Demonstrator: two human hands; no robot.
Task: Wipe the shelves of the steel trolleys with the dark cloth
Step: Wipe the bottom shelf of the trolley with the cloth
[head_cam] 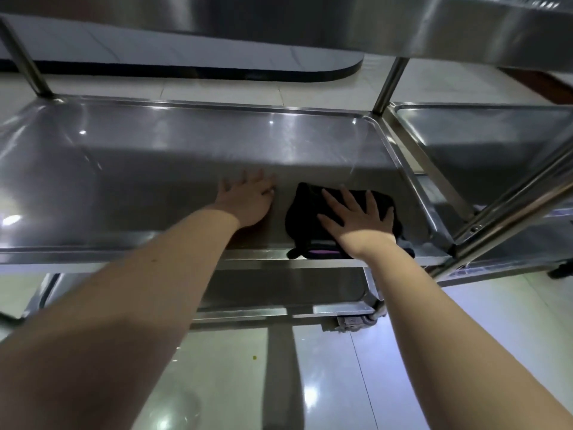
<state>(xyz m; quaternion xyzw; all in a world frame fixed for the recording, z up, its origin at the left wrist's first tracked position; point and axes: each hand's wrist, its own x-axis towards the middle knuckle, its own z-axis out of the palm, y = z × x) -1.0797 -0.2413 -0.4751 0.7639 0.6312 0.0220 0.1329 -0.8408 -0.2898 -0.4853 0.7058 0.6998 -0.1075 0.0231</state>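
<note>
While R hand [356, 221] presses cloth [302, 212], L hand [248, 200] lies flat on shelf [155, 169]

Where the shelf's front-R corner is, the black cloth sits bunched. Its near edge, w/ a pink stripe, hangs over the shelf's front rim. R hand lies on top of it, palm down, fingers straight & spread apart, none curled round the cloth. L hand rests on the shelf's bare steel just L of the cloth, not touching it. It is palm down, fingers straight & apart, tips a bit blurred. Shelf is the mid level of a steel trolley [124, 252]. A post [389, 85] rises from its rear-R corner to a top shelf [496, 29], and a lower shelf [279, 290] shows under its front rim. By the shelf's R rim, touching or just beside (can't tell), stands a 2nd trolley [483, 144] w/ a tray at approx the same level. Below the shelf lies glossy pale floor [387, 383].
</note>
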